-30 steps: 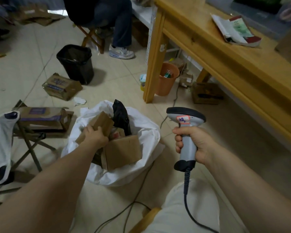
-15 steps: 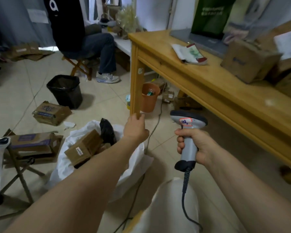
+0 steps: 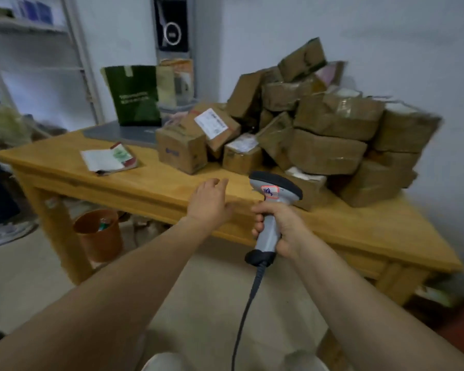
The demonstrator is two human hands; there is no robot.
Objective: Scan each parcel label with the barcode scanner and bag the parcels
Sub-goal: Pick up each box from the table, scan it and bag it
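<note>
Fingers of the left hand (image 3: 210, 200) spread loose and empty above the front edge of the surface (image 3: 156, 183), while the right hand (image 3: 281, 228) clasps the barcode scanner (image 3: 275, 184) by its handle, near the parcels (image 3: 330, 135) piled on it. Loosely stacked and leaning, the heap could slide if a low box is pulled, and the dangling cable (image 3: 248, 298) may snag.

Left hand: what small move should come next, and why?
Probably reach forward and grip the nearest parcel. The left hand hovers open and empty over the table edge, short of the pile, while the right hand holds the scanner ready.
</note>
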